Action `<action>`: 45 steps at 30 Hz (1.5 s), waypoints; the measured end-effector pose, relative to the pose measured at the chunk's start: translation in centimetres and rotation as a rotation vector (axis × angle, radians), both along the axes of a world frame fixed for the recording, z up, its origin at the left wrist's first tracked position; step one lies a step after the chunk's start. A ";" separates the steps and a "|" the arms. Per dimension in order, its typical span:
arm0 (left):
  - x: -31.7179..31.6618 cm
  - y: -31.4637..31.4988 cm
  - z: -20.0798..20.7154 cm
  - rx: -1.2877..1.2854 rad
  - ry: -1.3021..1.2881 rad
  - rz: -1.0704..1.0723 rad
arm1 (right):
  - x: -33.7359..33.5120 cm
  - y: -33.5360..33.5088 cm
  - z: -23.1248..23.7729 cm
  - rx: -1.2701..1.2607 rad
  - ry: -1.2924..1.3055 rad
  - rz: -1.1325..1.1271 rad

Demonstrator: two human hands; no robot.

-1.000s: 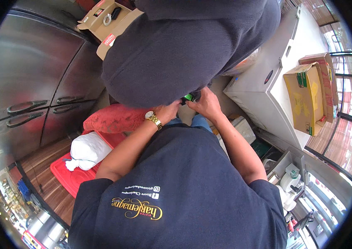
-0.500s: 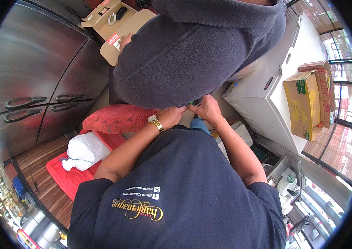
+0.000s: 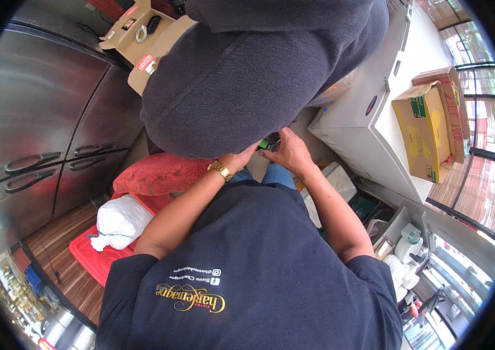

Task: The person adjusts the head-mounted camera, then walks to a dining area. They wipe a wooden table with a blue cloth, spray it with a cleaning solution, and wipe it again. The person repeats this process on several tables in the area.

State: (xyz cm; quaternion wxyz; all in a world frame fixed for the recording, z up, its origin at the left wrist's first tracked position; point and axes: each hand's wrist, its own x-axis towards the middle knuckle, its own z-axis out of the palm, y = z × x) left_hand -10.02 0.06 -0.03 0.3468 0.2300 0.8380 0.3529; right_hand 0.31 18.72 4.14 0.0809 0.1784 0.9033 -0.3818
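Observation:
In front of my waist, my right hand (image 3: 292, 153) is closed with thumb and fingers around a small black and green object (image 3: 266, 143), only partly visible. My left hand (image 3: 241, 158), with a gold watch (image 3: 220, 170) at its wrist, meets the object from the other side. Its fingers look bent inward, but a dark sleeve of another person (image 3: 236, 93) hides most of them, so what they grip does not show. That person stands close before me, the sweater just above both my hands.
A red cushion (image 3: 157, 174) and a white sack (image 3: 120, 221) rest by a red lid (image 3: 93, 248) on my left, near a steel fridge (image 3: 37, 111). An opened cardboard box (image 3: 174, 35) is beyond. At right stands a white chest freezer (image 3: 347, 128) bearing cartons (image 3: 419, 131).
The other person's body has shifted left in view. My hands have drawn slightly apart, and more of the black and green object shows between them.

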 end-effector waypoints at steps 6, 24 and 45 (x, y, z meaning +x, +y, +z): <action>2.1 -0.8 -0.8 0.261 -0.408 0.394 | 0.6 3.9 -0.2 -0.203 0.013 -0.036; 4.5 2.2 0.6 0.824 -1.168 1.053 | -6.4 7.6 -5.7 0.359 -0.191 0.554; 8.1 4.1 0.0 0.783 -0.681 1.186 | -2.6 10.8 -4.4 0.079 -0.007 0.626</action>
